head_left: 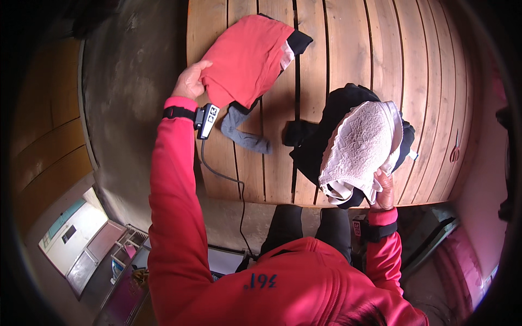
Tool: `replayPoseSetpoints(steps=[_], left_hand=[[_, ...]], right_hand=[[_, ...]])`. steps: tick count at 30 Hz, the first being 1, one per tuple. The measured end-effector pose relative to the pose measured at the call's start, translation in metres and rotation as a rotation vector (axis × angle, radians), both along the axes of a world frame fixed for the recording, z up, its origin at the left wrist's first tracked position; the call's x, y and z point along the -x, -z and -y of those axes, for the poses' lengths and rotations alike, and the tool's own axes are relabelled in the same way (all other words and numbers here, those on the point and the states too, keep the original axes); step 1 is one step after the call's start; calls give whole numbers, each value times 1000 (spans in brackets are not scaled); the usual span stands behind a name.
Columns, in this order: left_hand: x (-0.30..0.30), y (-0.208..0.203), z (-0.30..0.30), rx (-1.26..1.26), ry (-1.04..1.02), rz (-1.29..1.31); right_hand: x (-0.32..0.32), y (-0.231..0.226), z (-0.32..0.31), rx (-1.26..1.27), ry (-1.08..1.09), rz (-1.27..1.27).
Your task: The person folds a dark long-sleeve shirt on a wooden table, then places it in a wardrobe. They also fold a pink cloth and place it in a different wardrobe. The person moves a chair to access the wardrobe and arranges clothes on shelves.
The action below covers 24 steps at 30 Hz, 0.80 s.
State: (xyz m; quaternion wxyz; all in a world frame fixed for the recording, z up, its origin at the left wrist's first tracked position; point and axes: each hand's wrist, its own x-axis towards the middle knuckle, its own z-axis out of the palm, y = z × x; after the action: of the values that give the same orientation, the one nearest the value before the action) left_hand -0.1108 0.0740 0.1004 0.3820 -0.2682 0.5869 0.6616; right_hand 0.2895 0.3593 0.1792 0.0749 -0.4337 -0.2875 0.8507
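Observation:
At the far left of the table lies a folded red garment (247,57), with black and white cloth showing at its right end. My left hand (190,80) is at its left edge, closed on the cloth; some of its fingers are hidden. A grey sock (243,133) lies just below that garment. On the right, a white lace bra (360,136) rests over a heap of black clothing (310,155). My right hand (384,191) grips the bra's near right edge, with its fingers partly covered by the fabric.
The slatted wooden table (348,49) has dark gaps between its boards. Red-handled scissors (455,152) lie near its right edge. A cable (242,201) runs from the device on my left wrist down past the table's near edge.

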Motion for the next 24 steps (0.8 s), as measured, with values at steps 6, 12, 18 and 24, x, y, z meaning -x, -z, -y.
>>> replayPoseSetpoints(steps=[6, 12, 18, 24], left_hand=[[4, -34, -30, -204, -113, -143], [6, -143, 15, -437, -151, -421], [-28, -173, 55, -183, -196, -572], [-27, -164, 61, -243, -97, -673]], right_hand=[[-5, 0, 9, 83, 41, 38], [39, -14, 22, 114, -51, -69], [67, -27, 34, 104, -69, -201], [71, -30, 41, 51, -134, -79]])
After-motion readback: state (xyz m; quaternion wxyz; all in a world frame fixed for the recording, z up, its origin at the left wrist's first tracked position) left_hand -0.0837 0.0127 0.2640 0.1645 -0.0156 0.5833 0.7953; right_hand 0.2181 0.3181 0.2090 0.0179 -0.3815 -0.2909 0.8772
